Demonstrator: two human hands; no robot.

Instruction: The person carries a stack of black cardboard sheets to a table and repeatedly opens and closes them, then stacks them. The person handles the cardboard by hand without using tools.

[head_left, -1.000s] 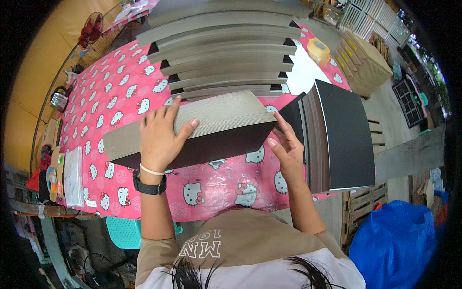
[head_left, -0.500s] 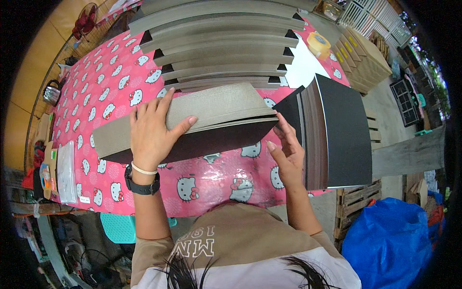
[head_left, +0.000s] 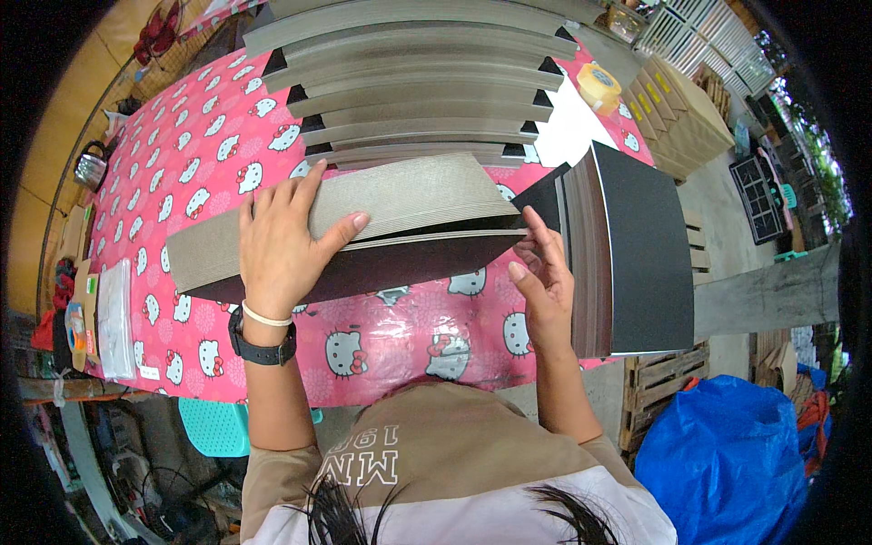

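My left hand (head_left: 283, 243) lies flat, fingers spread, on top of a bundle of long grey card sheets (head_left: 400, 195) that rests on a black sheet (head_left: 391, 263) on the pink cat-print tablecloth (head_left: 182, 182). My right hand (head_left: 542, 277) touches the right end of that black sheet with its fingertips, beside a thick stack of black-faced boards (head_left: 640, 245) at the table's right edge. The bundle's left end sticks out past my left hand.
Several staggered bundles of grey sheets (head_left: 418, 82) fill the back of the table. A yellow tape roll (head_left: 599, 84) lies at the back right. Cardboard boxes (head_left: 690, 109), a wooden pallet (head_left: 668, 381) and a blue tarp bag (head_left: 727, 463) stand to the right; a teal stool (head_left: 213, 427) below.
My head has shifted, so the table sits a little lower in view. Both hands stay on the bundle; the right hand's fingers have moved slightly along the black sheet's end.
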